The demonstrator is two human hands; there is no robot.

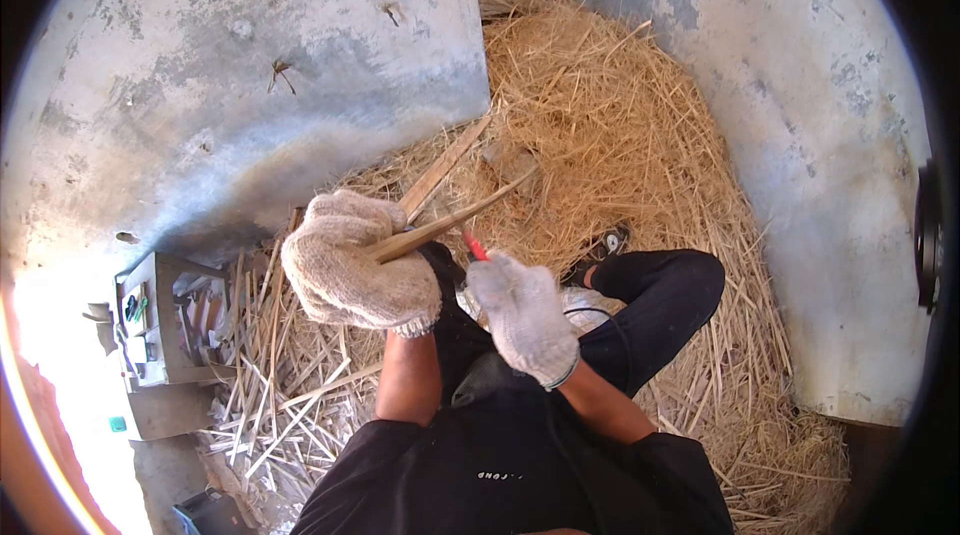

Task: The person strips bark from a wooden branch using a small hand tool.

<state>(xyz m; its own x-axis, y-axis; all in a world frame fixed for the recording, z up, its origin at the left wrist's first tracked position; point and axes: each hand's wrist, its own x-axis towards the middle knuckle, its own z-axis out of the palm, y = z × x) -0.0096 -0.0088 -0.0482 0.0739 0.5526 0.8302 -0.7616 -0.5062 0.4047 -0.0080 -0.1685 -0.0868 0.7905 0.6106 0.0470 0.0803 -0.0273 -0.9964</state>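
A thick cotton work glove covers my left hand (352, 260), closed around a long, tapering split strip of wood or bamboo (455, 220). The strip's thin end points up and to the right. Behind that hand a broader flat wooden strip (442, 171) slants upward; whether I hold it too is hidden. My right hand (525, 317), also gloved, sits just right of and below the strip. It is closed on a tool whose red end (475, 247) shows above the fingers; the rest of the tool is hidden.
A big heap of straw-like shavings (610, 105) lies ahead between two weathered walls (300, 25). Many cut strips (300, 425) are scattered at the left. A small grey shelf (165, 320) with odds and ends stands at the far left. My bent leg (655, 305) is at the right.
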